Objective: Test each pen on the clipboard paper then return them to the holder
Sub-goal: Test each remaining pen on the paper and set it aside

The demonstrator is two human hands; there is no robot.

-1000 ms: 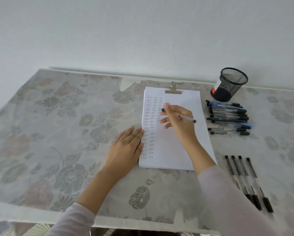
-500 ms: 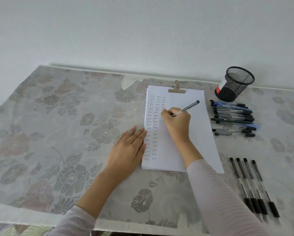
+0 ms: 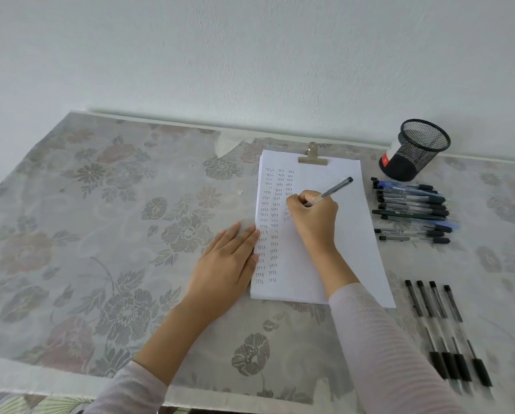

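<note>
While 1 clear, black-capped pen is pinched in the grip of the right hand on white clipboard paper, the left hand is laid flat; 4 black pens are lined aside.

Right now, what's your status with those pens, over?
Right hand gripping pen, writing on clipboard paper. Left hand flat on paper's edge. Nothing blocks the holder.

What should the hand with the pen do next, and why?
Probably finish writing the little test word. The right hand grips the pen with its tip down on the paper, at the foot of the short third column of marks. The left hand lies flat on the sheet's left edge, steadying it.
</note>
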